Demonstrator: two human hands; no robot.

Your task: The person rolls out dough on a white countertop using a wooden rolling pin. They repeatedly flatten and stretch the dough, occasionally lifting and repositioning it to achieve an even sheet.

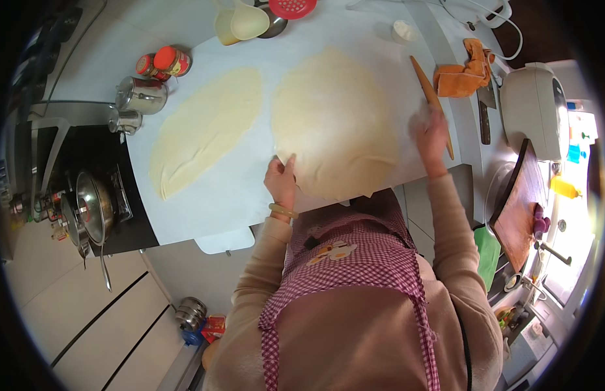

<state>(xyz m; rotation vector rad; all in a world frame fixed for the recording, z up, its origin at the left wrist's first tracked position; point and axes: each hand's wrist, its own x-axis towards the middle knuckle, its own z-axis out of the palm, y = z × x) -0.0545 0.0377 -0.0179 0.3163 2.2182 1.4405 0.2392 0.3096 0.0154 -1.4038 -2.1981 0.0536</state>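
A large, thin sheet of rolled dough (pixel 336 117) lies on the white worktop (pixel 224 185), its near edge wrinkled and reaching the counter's front edge. My left hand (pixel 281 178), with a pale bangle at the wrist, pinches the sheet's lower left edge between thumb and fingers. To the right, my right hand (pixel 432 134) is blurred and overlaps a tapered wooden rolling pin (pixel 424 80); whether the fingers grip it is unclear. A second dough sheet (pixel 209 127), narrower and with a long crease, is spread out on the left.
Red-lidded jars (pixel 172 61) and metal canisters (pixel 141 95) stand at the left, by a stove with a lidded pan (pixel 95 207). A small cup of white powder (pixel 404 32) sits far right. Beyond the pin are an orange cloth (pixel 461 76), a knife (pixel 484 122) and a cutting board (pixel 520 210).
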